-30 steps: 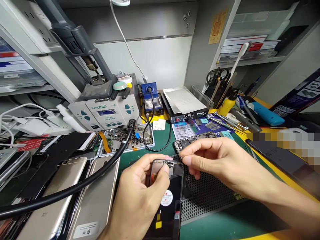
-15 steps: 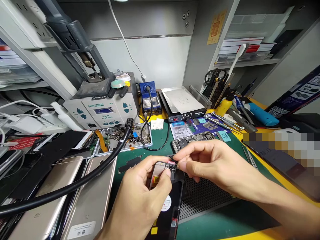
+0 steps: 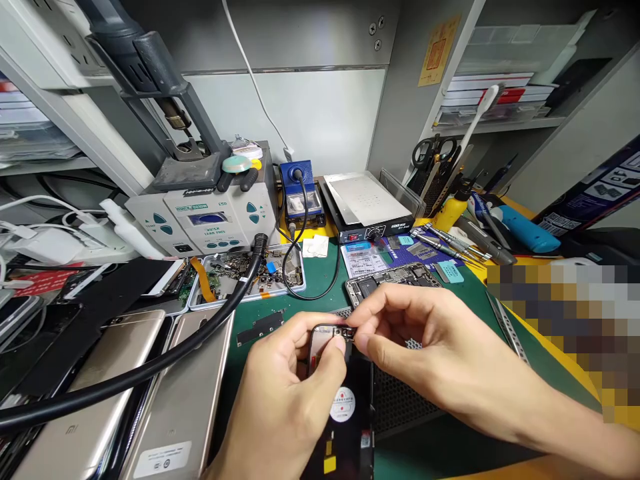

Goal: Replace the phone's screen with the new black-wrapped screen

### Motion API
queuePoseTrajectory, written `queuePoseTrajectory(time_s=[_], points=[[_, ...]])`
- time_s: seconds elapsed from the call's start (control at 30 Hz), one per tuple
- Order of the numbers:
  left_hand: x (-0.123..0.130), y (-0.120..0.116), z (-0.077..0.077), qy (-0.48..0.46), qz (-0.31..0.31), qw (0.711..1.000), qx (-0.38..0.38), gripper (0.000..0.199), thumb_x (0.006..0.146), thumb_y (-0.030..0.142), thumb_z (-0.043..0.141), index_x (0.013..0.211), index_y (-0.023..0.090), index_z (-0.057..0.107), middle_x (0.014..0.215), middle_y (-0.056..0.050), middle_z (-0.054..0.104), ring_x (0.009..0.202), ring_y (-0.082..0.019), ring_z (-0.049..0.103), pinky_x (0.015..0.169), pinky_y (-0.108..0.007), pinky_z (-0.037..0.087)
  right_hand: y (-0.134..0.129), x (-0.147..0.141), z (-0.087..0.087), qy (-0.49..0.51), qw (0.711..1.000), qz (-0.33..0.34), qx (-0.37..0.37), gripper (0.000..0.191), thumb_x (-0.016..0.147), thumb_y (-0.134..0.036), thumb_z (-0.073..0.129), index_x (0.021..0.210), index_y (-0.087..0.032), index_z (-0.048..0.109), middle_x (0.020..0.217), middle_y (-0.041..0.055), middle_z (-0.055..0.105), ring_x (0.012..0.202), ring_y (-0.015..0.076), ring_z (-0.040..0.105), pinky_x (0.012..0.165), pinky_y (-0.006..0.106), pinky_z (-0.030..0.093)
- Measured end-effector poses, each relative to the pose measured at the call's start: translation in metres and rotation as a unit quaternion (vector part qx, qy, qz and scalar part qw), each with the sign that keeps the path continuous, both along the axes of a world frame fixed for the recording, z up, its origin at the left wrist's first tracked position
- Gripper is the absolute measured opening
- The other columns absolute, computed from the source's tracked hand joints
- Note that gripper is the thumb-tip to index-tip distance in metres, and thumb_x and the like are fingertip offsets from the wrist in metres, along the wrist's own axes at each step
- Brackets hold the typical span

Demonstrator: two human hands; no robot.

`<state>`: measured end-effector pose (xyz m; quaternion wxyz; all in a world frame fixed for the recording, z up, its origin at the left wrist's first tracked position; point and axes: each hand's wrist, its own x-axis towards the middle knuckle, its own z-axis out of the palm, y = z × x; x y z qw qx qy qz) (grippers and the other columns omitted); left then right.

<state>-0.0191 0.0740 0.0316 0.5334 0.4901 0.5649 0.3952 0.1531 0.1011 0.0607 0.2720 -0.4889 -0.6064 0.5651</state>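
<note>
My left hand (image 3: 295,390) is closed around the upper part of a phone screen (image 3: 353,437), its thumb pressed near the top edge. The dark back of the screen faces me, with a round white sticker (image 3: 342,405) and a yellow patch on it. At the screen's top right corner, my right hand (image 3: 435,340) pinches thumb and forefinger together. Whatever is between those fingertips is too small to make out. Behind the hands lies an opened phone body (image 3: 400,273) with its inner parts bare, partly hidden by my right fingers.
A black hose (image 3: 165,357) crosses the left side above several phones (image 3: 175,400). At the back stand a hot air station (image 3: 210,220), a blue soldering unit (image 3: 299,193) and a flat heating plate (image 3: 367,200). Tweezers (image 3: 506,327) lie at right. A perforated plate (image 3: 400,400) sits below.
The screen has turned slightly, so more of its back and the round sticker show. Both hands stay at its top edge, the right fingers a little lower. The whole view has shifted slightly.
</note>
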Motion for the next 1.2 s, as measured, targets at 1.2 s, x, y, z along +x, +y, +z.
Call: queuePoseTrajectory(time_s=[1.2], points=[[-0.016, 0.005, -0.015, -0.14, -0.039, 0.98, -0.137, 0.029, 0.086, 0.028, 0.064, 0.113, 0.018, 0.071, 0.079, -0.002, 0.065, 0.075, -0.016, 0.062, 0.059, -0.023, 0.041, 0.007, 0.001, -0.014, -0.12, 0.983, 0.084, 0.112, 0.014, 0.094, -0.028, 0.06, 0.087, -0.026, 0.073, 0.073, -0.0012, 0.066, 0.06, 0.0125, 0.045, 0.055, 0.026, 0.036]])
